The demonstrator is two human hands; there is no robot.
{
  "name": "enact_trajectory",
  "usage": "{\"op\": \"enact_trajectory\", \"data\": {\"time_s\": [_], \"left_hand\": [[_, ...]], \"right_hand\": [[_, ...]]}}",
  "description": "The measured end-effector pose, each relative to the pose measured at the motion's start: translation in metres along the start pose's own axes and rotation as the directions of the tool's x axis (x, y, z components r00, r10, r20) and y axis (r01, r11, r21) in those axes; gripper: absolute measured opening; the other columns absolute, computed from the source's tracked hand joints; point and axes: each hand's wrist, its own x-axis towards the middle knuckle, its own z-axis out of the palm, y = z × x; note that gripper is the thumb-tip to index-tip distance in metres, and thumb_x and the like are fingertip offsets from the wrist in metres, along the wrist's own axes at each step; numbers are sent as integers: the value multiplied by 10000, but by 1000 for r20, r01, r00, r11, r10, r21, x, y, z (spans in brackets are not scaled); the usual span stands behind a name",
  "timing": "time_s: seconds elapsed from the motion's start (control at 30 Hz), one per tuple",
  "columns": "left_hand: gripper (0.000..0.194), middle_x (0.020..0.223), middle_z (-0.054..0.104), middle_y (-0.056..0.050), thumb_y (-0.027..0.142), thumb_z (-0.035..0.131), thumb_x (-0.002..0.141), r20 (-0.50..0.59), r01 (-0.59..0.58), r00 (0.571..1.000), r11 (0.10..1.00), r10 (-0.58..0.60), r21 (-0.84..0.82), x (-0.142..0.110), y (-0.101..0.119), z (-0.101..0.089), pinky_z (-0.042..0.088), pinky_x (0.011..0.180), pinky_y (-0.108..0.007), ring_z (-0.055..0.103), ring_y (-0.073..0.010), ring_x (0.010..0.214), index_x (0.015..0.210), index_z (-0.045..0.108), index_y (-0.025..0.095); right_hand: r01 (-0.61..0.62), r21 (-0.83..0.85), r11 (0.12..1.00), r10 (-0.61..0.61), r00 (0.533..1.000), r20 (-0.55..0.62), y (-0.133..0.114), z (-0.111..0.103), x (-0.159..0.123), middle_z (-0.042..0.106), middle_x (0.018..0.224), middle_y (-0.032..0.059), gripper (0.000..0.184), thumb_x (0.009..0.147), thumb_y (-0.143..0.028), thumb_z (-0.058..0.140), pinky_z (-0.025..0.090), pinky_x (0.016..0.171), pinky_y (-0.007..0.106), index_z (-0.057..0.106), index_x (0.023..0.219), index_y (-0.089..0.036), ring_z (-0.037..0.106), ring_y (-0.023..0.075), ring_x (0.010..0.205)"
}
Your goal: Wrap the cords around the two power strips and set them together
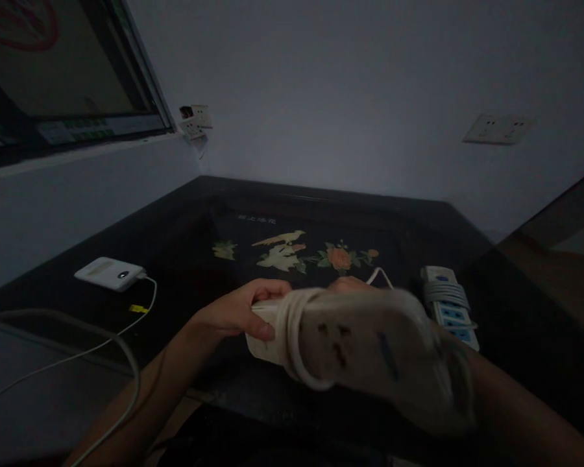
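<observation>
A white power strip (370, 344) is held up above the dark table, tilted and blurred at its near right end. Several turns of its white cord (294, 334) wrap round its body. My left hand (246, 308) is closed on the strip's left end, thumb on the socket face. My right hand (350, 283) is mostly hidden behind the strip; only curled knuckles show, with a short loop of cord coming out beside them, and the hand appears closed on this cord.
A white power bank-like device (109, 274) with a cable lies on the table (185, 227) at left. Another power strip (450, 308), blue-socketed and cord-wrapped, lies at right. A grey cable (131, 363) crosses in front of my left forearm. Wall sockets (499, 128) are behind.
</observation>
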Motion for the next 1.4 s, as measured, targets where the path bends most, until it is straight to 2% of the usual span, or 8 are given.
{"op": "enact_trajectory", "data": {"time_s": [0.13,0.37,0.6,0.77,0.93,1.1,1.23,1.4], "left_hand": [[317,786,679,3,279,787,609,82,127,980,881,-184,455,3,16,18,445,584,-201,599,-135,671,902,695,197],[226,752,637,0,354,672,730,-256,177,966,654,26,735,7,10,18,380,530,-200,572,-146,655,867,647,176],[214,757,654,-11,370,639,761,-285,186,953,551,99,813,22,-7,11,368,548,-230,592,-165,654,862,643,182],[246,804,670,-23,384,655,749,-432,192,867,631,251,752,27,-15,2,410,622,-255,596,-175,702,881,646,177],[228,768,637,-7,360,679,728,-552,149,762,737,340,659,34,-19,-6,414,611,-239,568,-150,689,830,623,164],[326,656,593,27,388,743,649,-697,-74,662,949,277,307,38,-19,-22,389,485,-195,532,-100,527,810,586,152],[414,744,663,-28,419,755,630,-665,-249,717,968,209,35,28,-9,-30,491,528,-236,613,-134,563,899,614,137],[442,784,680,-60,439,747,644,-558,-264,807,963,194,-46,13,1,-16,533,534,-257,665,-189,649,959,636,149]], "right_hand": [[-59,-145,988,93,967,239,-13,-32,22,515,516,-33,311,767,-423,687,295,504,233,613,593,-176,458,104,498],[-221,-183,958,231,972,36,-24,-73,9,545,578,-9,261,836,-373,584,297,511,246,637,681,-171,455,110,538],[-357,-95,929,352,934,-62,-60,-54,8,570,621,8,161,843,-251,549,312,537,254,627,740,-157,478,118,562],[-351,74,934,358,921,-155,-72,-31,-1,503,600,-14,168,891,-233,465,310,513,237,525,745,-179,444,107,540],[-367,449,815,444,893,-75,-73,-3,-11,392,543,-66,196,944,-253,357,264,418,214,420,763,-213,344,78,422],[-304,425,852,366,928,-70,-78,23,-25,407,573,-56,255,973,-307,317,296,459,211,463,791,-204,379,88,487],[-255,356,899,284,958,-30,-68,32,-41,439,634,-39,282,969,-321,354,334,541,220,452,735,-198,413,96,570],[-225,330,917,263,962,-75,-35,33,-56,433,652,-30,348,967,-425,359,342,567,232,435,711,-203,422,113,606]]}}
